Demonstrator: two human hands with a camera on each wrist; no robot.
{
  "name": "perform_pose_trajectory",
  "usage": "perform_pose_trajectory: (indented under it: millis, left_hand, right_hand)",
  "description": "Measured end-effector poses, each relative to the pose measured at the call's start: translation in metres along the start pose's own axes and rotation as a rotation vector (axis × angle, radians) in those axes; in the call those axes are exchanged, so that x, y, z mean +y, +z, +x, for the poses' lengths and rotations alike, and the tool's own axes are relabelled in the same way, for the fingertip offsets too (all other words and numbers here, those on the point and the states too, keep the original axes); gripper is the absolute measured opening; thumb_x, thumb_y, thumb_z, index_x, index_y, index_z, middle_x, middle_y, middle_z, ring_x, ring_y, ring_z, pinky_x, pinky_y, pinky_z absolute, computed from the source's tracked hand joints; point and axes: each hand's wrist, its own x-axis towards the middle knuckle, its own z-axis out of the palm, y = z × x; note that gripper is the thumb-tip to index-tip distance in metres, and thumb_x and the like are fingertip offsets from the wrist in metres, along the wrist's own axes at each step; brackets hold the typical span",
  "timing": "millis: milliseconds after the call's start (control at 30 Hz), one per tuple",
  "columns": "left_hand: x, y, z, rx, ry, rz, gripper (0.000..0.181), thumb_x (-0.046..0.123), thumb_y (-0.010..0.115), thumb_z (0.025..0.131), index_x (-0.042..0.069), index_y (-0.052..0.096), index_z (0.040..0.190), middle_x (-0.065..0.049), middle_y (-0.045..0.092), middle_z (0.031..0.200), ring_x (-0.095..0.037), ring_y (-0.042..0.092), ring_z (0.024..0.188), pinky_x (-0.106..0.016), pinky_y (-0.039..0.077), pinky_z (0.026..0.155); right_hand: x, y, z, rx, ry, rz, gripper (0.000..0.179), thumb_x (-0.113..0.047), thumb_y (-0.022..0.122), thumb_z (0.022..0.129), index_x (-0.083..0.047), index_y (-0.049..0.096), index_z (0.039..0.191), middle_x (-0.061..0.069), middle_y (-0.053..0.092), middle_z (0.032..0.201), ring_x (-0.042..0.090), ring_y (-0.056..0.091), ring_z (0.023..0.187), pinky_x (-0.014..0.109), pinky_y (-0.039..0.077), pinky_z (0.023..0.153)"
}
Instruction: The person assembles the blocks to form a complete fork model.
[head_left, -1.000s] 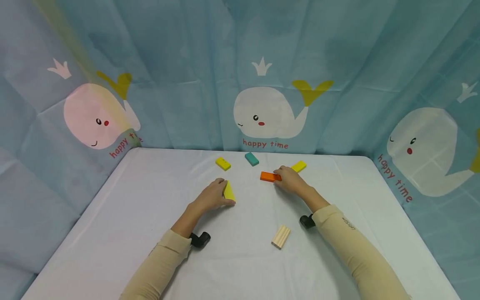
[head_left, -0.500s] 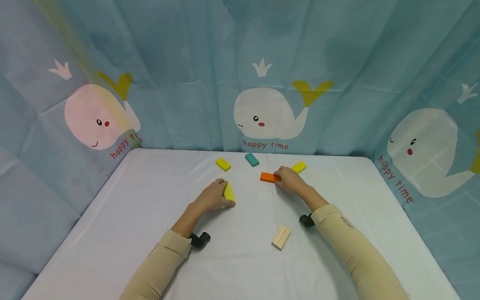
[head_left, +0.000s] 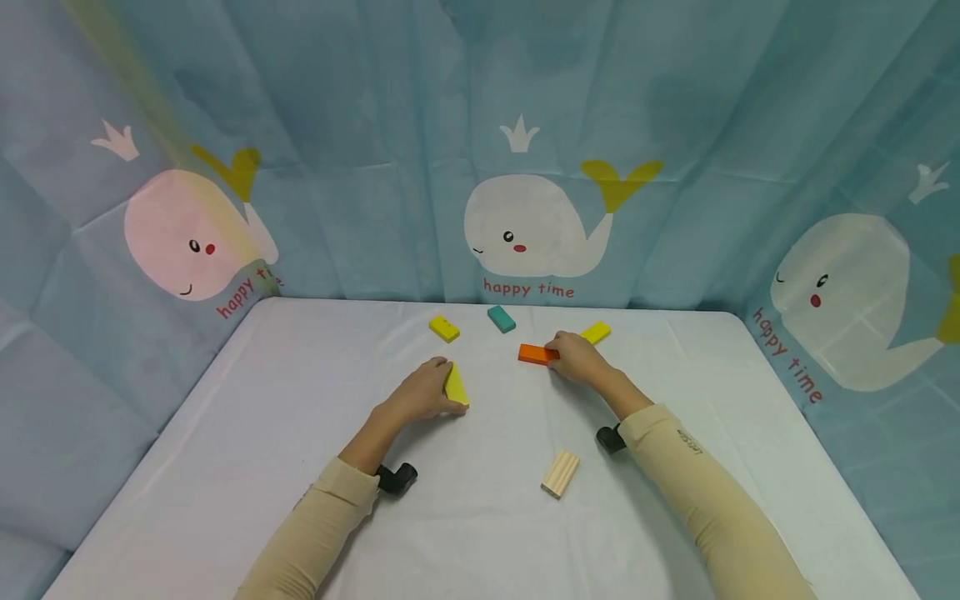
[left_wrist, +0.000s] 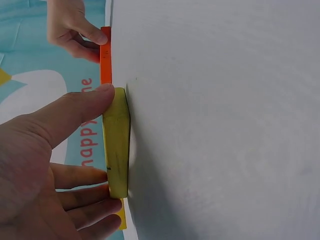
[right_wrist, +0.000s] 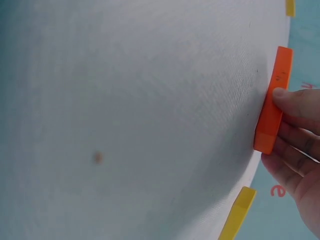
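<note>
A yellow triangular block lies on the white table, and my left hand grips it between thumb and fingers. In the left wrist view the thumb presses one end of this yellow block and fingers touch the other. My right hand pinches an orange rectangular block, thumb on its near face in the right wrist view and fingers behind the orange block. Just beyond the right hand lies a yellow rectangular block, partly hidden by it.
Near the back edge sit another yellow block and a teal block. A natural wood block with grooves lies nearer the front, between the forearms. Behind the white table hangs a blue curtain with whale prints.
</note>
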Motion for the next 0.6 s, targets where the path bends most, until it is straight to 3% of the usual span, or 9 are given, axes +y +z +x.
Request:
perform_pose_trajectory:
  millis: [600]
  left_hand:
    - [0.0002,0.0032,0.0046,0.032,0.070,0.030,0.086,0.043,0.084,0.073,0.001,0.049,0.140,-0.016,0.048,0.145,-0.030,0.049,0.129,-0.044,0.042,0.110]
  right_hand:
    - [0.0003,0.0004,0.0006,0.001,0.004,0.017,0.038,-0.013,0.067,0.092,0.003,0.063,0.126,0.015,0.063,0.112,0.026,0.057,0.098,0.041,0.051,0.097]
